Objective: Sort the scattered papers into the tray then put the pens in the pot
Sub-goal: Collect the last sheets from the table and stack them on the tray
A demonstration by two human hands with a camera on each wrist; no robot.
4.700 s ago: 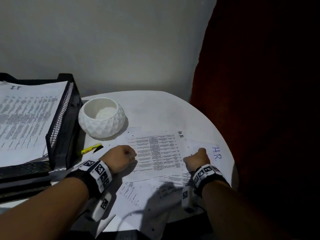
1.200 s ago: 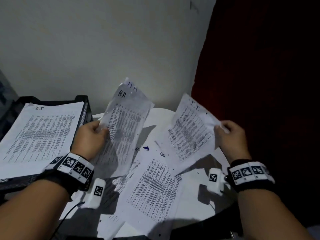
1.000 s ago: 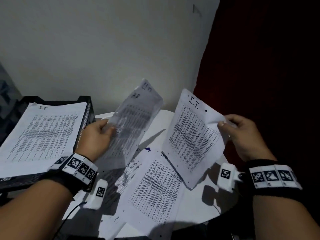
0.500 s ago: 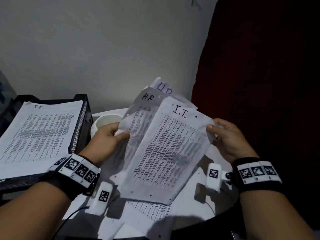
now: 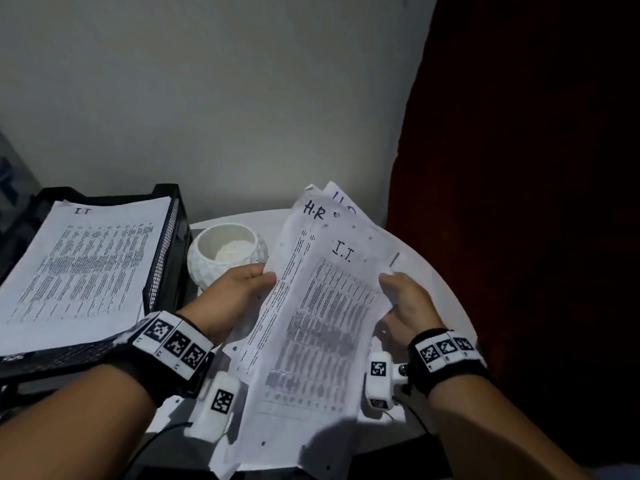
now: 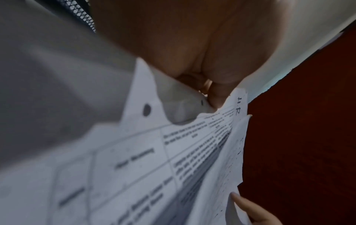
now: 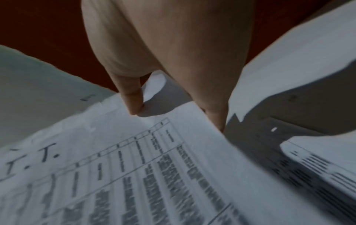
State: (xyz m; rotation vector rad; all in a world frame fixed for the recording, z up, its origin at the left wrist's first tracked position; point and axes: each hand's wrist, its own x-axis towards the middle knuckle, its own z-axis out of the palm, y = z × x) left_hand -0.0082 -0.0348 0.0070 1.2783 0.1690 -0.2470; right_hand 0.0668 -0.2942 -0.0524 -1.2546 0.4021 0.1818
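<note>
Left hand: my left hand pinches the left edge of the held sheets between thumb and fingers; the left wrist view shows the thumb pressed on the paper beside the "H.R" heading.
Right hand: my right hand grips the right edge of the same bundle, one fingertip on top of the front page and the rest curled behind it.
Held papers: I hold a fanned bundle above the surface at the middle of the head view, tilted toward me. The front sheet is headed "I.T.", the one behind "H.R", and a third with blue writing peeks out at 12 o'clock.
Tray: the black mesh tray sits at 9 o'clock, with a printed sheet headed "I.T" lying on top of it.
Pot: the white faceted pot stands just right of the tray, at 11 o'clock from the bundle, apart from my left hand.
Surface: a round white surface carries the pot; more printed sheets lie on it under the bundle, at 6 o'clock.
Room: a plain pale wall runs behind, and a dark red curtain fills the 3 o'clock side.
</note>
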